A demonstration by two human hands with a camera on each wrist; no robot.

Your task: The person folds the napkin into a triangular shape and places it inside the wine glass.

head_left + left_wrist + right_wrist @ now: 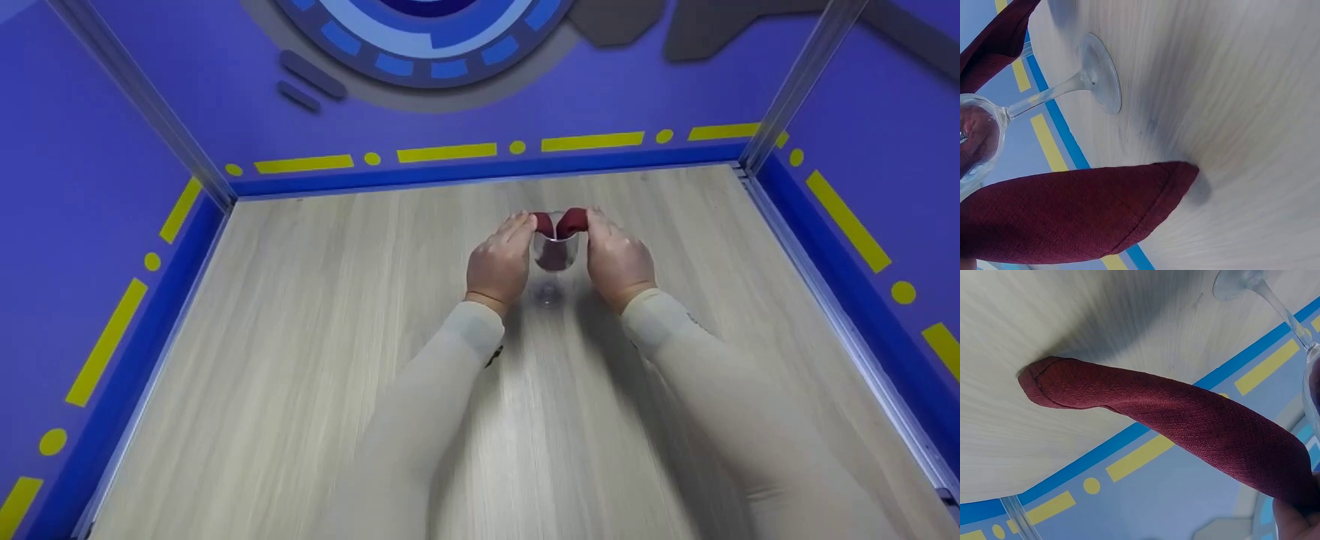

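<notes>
A clear stemmed wine glass [556, 259] stands upright on the table, its foot [1100, 73] flat on the wood. Dark red cloth, apparently a napkin [573, 220], is stuffed into the bowl, and its folds spill over the rim on both sides. From the left, my left hand [499, 262] pinches one fold at the rim. My right hand [619, 262] pinches the opposite fold, with fingers [1292, 520] showing at its upper end. The hanging cloth end [1078, 214] reaches down near the tabletop in the left wrist view; another cloth end [1174, 413] hangs in the right wrist view.
A pale wood-grain table [315, 360] lies under both forearms. Blue-purple panels [420, 127] with yellow dashes and dots enclose it at the back and sides. Metal posts [795, 82] mark the rear corners.
</notes>
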